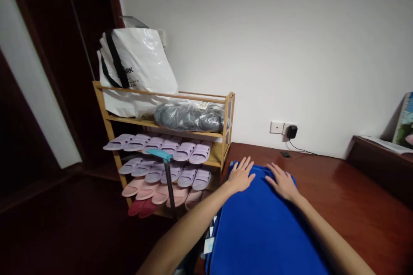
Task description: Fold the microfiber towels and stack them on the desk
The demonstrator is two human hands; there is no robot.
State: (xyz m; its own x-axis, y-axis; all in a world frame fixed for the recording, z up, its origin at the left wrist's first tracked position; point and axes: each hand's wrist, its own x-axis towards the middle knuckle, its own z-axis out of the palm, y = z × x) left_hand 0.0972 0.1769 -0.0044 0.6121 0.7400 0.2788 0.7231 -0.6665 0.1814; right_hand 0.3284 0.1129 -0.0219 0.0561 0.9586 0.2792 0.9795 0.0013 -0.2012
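A folded piece of blue cloth lies flat on the reddish-brown wooden table. White tags hang out along its left side. My left hand rests palm down near the cloth's far left corner, fingers spread. Opposite it, my right hand lies flat by the far right edge, its fingers also apart. Both hands touch the cloth, and neither grips it. The near end of the cloth runs out of the bottom of the view.
Left of the table stands a wooden shoe rack with several lilac slippers and pink slippers. It bears a white bag and a plastic-wrapped grey bundle. A blue-topped handle rises before it. A black plug sits in the wall.
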